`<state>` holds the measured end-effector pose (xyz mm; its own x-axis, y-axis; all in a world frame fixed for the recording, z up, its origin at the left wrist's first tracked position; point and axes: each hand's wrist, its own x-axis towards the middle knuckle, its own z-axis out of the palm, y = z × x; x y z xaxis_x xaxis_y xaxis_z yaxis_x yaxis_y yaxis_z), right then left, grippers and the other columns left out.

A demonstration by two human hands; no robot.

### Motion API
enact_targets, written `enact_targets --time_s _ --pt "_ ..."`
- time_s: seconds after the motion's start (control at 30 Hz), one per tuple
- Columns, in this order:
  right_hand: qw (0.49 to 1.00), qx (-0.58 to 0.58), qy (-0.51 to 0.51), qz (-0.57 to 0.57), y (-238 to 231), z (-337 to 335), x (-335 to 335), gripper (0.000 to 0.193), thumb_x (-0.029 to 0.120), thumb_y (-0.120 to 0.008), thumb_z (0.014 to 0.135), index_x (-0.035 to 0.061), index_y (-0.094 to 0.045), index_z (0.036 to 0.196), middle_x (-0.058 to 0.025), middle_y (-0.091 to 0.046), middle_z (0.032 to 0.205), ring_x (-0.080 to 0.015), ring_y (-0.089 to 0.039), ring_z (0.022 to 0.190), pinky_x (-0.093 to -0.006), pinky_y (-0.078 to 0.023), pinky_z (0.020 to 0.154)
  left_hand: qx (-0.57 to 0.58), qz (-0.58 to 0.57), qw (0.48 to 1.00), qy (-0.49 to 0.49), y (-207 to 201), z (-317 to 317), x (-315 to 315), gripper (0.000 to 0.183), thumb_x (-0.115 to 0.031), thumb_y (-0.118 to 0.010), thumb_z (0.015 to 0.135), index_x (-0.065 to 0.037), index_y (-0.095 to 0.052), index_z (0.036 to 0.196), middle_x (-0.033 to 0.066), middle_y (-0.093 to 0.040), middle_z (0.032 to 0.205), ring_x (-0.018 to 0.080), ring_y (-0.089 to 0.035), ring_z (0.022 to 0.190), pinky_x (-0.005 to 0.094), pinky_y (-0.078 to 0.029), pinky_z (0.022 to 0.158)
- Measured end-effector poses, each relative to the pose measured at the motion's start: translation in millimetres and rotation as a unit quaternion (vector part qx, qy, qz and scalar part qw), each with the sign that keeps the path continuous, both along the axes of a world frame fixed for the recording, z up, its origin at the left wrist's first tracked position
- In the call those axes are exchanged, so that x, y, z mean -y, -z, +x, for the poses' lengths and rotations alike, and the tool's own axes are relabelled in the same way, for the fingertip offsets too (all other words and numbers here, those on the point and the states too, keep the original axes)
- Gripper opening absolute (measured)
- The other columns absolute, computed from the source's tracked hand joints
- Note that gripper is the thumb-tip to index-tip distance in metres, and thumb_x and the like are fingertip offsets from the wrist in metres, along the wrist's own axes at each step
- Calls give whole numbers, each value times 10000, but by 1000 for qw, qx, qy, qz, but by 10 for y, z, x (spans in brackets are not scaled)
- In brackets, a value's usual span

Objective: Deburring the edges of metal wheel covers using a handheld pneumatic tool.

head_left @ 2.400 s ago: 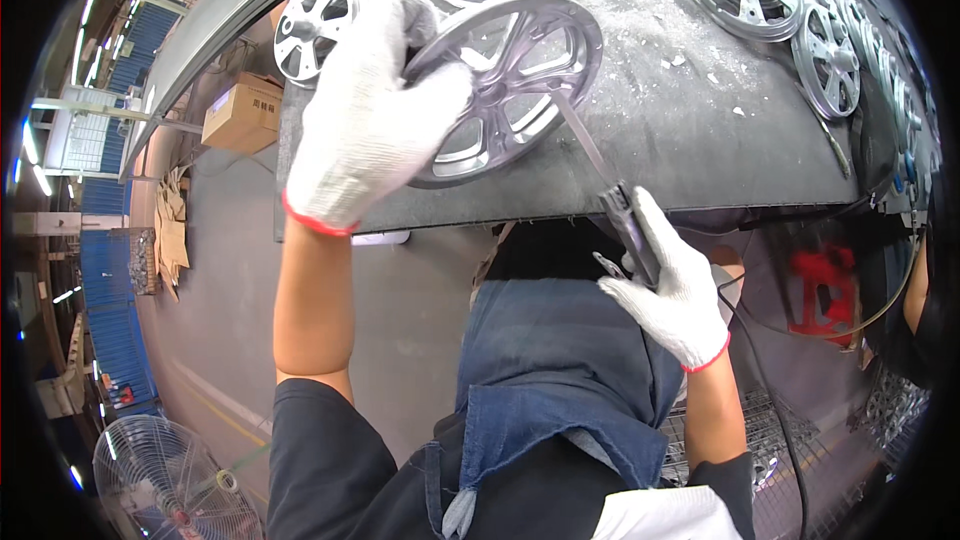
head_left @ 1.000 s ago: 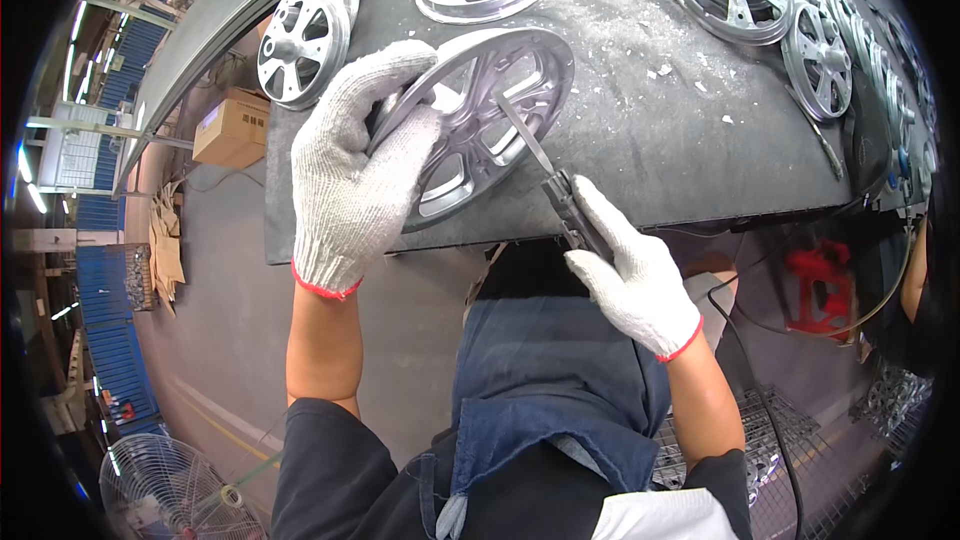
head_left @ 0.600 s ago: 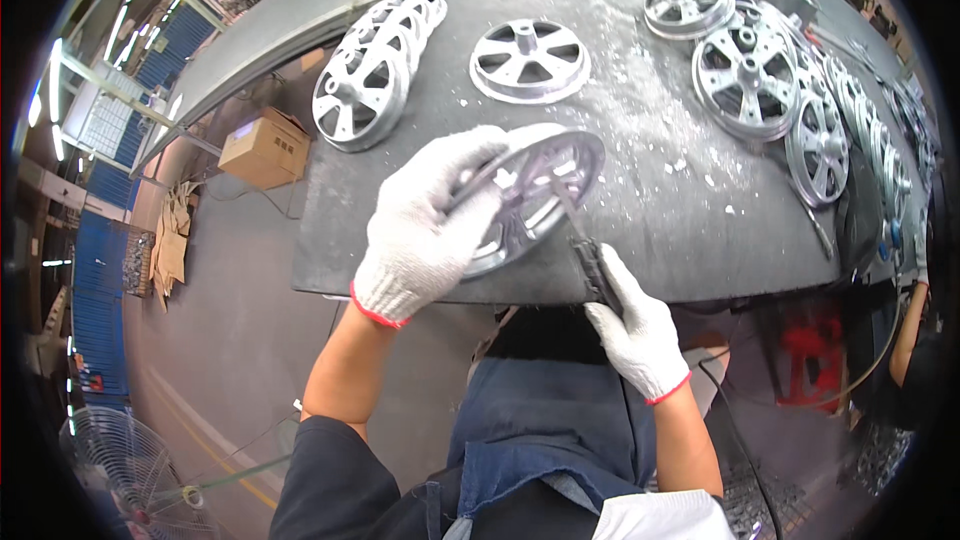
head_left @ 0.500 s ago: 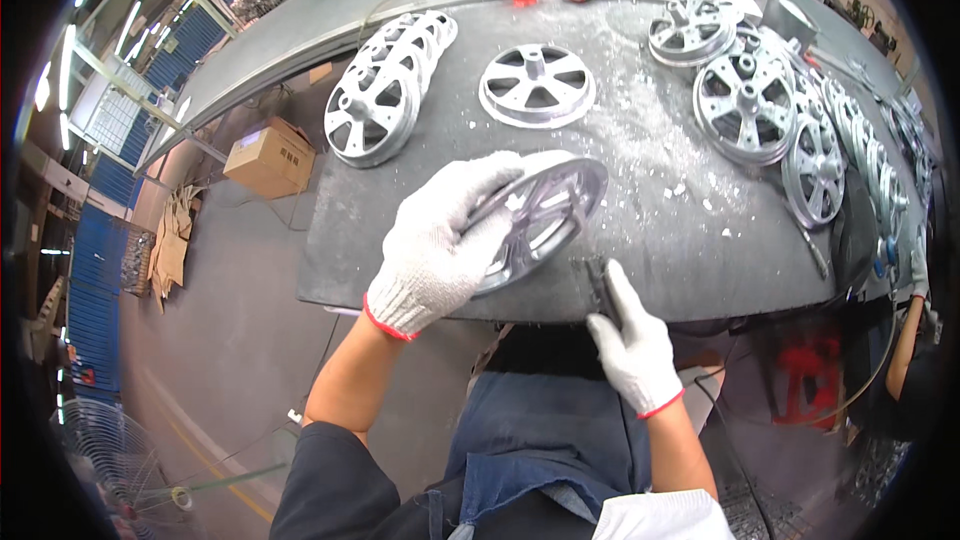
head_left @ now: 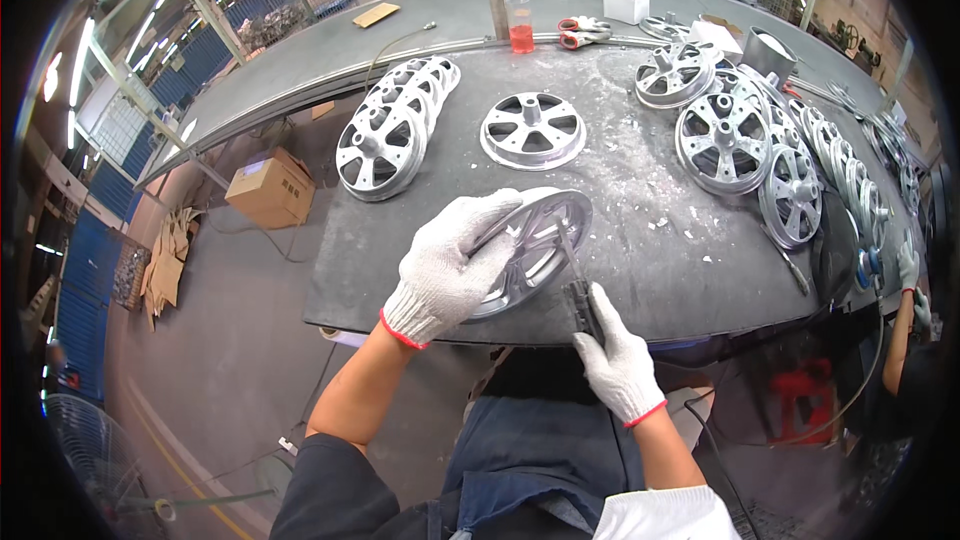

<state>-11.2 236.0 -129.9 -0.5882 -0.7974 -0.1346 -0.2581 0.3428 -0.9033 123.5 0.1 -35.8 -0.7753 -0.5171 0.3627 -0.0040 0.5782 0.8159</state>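
Observation:
My left hand, in a white knit glove with a red cuff, grips a grey metal spoked wheel by its left rim and holds it tilted above the near edge of the bench. In my right hand, gloved alike, is a black-handled deburring tool; its thin shaft points up to the spokes at the wheel's right side. Whether the tip touches the metal I cannot tell. Another spoked wheel lies flat beyond my hands, hub upward.
On the dark bench, a row of leaning wheels stands left and stacked wheels right. White chips lie between. A bottle of red liquid and red-handled cutters are behind. Another person's gloved hand shows far right.
My right hand has brought the tool up to the wheel's spokes, its shaft now upward. The wheel stays in my left hand. The view has tilted up a little.

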Motion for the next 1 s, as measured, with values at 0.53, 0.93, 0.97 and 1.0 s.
enact_targets --time_s 0.53,0.93,0.97,1.0 --pt "996 48 1 -70 -130 3 -443 1019 42 -914 870 74 -398 1748 -161 -699 1534 -160 -747 1118 -312 -599 958 50 -98 992 -57 -245 -209 -12 412 -41 -775 957 -8 -690 1358 112 -758 1220 198 -729 1085 348 -584 987" --pt "926 -375 37 18 -303 -195 -283 759 165 -840 939 279 -587 1646 -123 -689 922 -342 -731 787 -433 -604 723 25 -220 973 -62 105 -419 -146 398 -27 -814 979 10 -722 1364 162 -771 1266 226 -756 1171 352 -580 1052" --pt "925 -379 27 27 -289 -168 -269 763 164 -845 934 284 -591 1644 -116 -686 922 -336 -731 787 -426 -604 717 20 -238 970 -52 131 -411 -137 400 -25 -818 976 13 -720 1362 160 -771 1262 230 -757 1168 355 -583 1048" --pt "936 -352 16 -14 -241 -162 -278 746 142 -818 964 238 -571 1662 -141 -703 961 -306 -744 789 -410 -602 713 -29 -253 966 -37 161 -430 -112 419 -63 -830 912 -45 -739 1320 190 -754 1192 393 -764 1071 415 -608 960"
